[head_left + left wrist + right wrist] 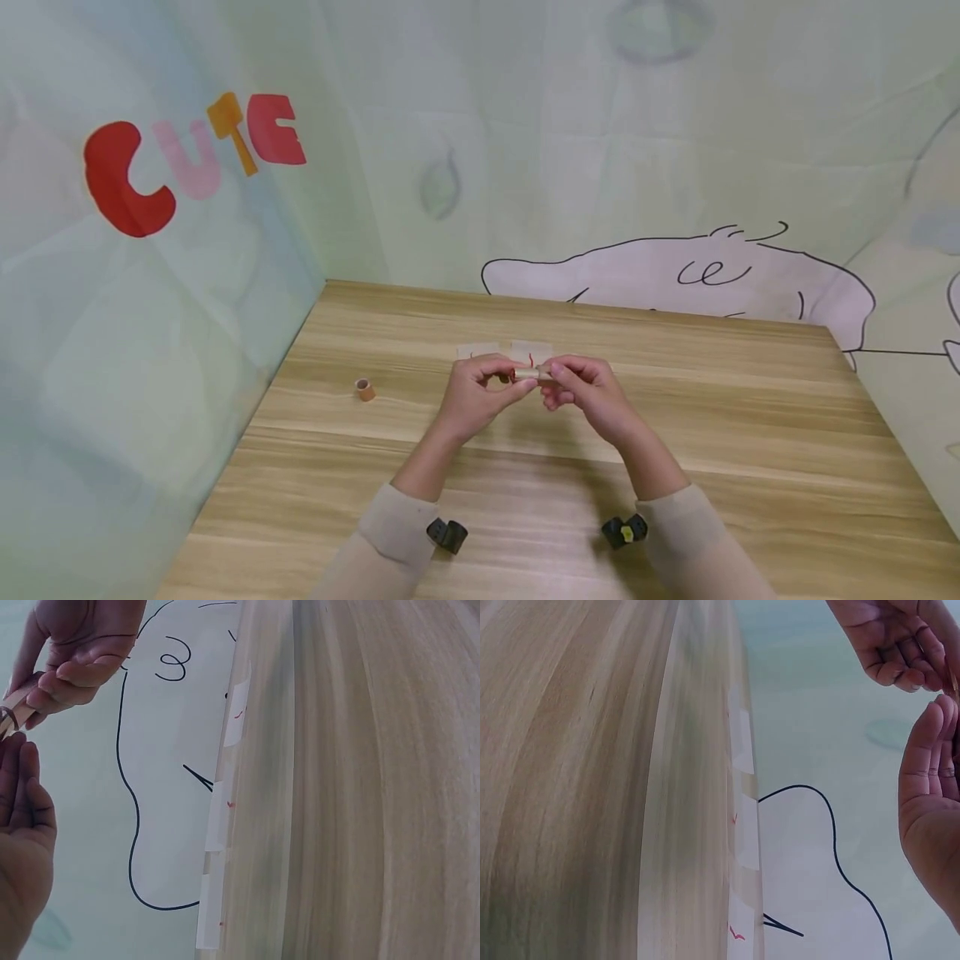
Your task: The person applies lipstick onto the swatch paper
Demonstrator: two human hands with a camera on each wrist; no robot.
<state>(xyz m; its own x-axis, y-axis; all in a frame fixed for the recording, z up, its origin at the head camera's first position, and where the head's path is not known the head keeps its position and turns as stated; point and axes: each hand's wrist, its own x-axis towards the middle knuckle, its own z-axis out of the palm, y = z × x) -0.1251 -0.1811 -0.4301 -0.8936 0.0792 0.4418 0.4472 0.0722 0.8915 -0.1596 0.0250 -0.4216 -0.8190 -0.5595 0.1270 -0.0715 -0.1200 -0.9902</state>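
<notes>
A small pale tan tube (527,374) with a reddish left end is held level between my two hands, above the table. My left hand (477,395) grips its left part between thumb and fingers. At the right end, the thumb and fingers of my right hand (592,390) pinch it. In the left wrist view the tube (22,703) shows at the left edge, a dark curved band near its lower end. Only a thin sliver of it shows in the right wrist view, where the fingers hide the rest.
A short brown hollow cylinder (365,390) stands on the wooden table (712,433), left of the hands. Pale paper strips (532,350) with red marks lie just beyond the hands. Printed cloth walls (420,125) border the table's back and left sides.
</notes>
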